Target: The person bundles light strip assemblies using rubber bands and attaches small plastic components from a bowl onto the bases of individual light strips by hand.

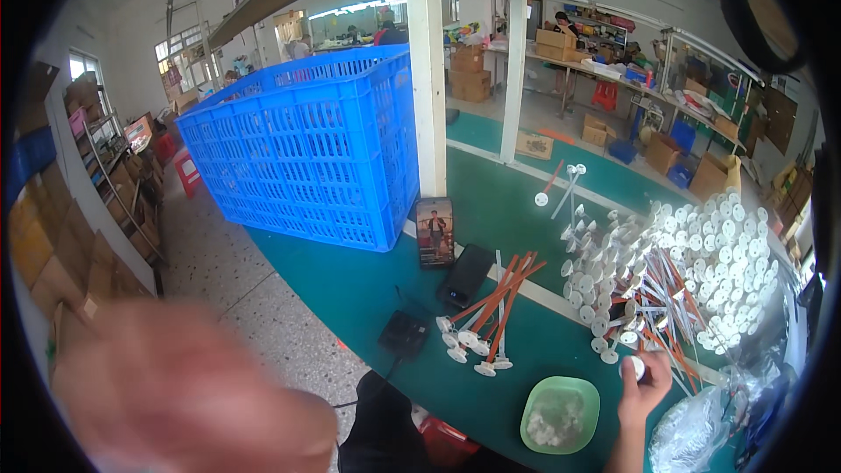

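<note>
My right hand point(644, 391) is closed on a white disc point(636, 368), pinched between thumb and fingers at the near edge of a large heap of white disc-ended sticks point(701, 254). Whether a stick is attached to the held disc cannot be made out. Left of that hand sits a light green bowl point(593, 429) with whitish, fluffy-looking bits inside. My left hand point(201, 390) is large and smeared by motion at the lower left, off the table; its fingers cannot be read. A small bunch of orange and silver sticks with white disc ends point(492, 315) lies mid-table.
A blue plastic crate point(298, 149) stands at the table's far left. Near it are a picture-printed box point(435, 232), a black phone-like device point(466, 275) and a dark cabled box point(404, 334). Clear plastic bags point(692, 429) lie at the right. White posts point(427, 70) rise from the table.
</note>
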A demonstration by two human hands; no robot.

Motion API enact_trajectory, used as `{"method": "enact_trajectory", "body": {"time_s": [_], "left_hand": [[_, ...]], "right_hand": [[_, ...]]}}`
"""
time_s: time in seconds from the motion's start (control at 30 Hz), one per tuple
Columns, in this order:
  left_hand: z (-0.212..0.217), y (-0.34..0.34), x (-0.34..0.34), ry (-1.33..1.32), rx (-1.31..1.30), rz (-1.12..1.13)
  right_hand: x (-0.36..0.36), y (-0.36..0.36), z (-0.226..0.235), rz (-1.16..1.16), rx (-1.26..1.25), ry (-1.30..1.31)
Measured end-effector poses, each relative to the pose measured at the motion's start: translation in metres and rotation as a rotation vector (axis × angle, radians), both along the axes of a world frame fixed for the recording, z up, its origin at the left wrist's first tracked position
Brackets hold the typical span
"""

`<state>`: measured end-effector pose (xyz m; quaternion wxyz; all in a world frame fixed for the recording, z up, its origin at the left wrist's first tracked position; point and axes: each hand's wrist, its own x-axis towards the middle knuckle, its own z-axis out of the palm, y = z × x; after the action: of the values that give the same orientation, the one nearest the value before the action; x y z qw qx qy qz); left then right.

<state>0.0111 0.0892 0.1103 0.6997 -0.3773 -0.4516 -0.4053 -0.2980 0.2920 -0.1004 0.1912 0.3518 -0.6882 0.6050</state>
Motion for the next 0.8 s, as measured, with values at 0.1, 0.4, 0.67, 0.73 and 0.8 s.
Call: {"method": "enact_trajectory", "body": {"time_s": [0.1, 0.4, 0.67, 0.73, 0.8], "left_hand": [[-0.149, 0.012, -0.043, -0.832, 0.607, -0.098], [-0.256, 0.079, -0.099, -1.211, 0.426, -0.616], [-0.305, 0.062, -0.090, -1.065, 0.687, -0.429], [-0.304, 0.050, -0.088, -1.009, 0.736, -0.400], [-0.307, 0.037, -0.082, -0.957, 0.804, -0.357]], "right_hand": [[0.046, -0.003, 0.018, 0.042, -0.023, 0.243], [0.070, -0.029, -0.010, 0.826, 0.136, 0.087], [0.047, -0.029, 0.012, 0.285, 0.580, 0.523], [0.035, -0.023, 0.008, 0.217, 0.651, 0.464], [0.026, -0.018, -0.005, 0.132, 0.850, 0.238]]}}
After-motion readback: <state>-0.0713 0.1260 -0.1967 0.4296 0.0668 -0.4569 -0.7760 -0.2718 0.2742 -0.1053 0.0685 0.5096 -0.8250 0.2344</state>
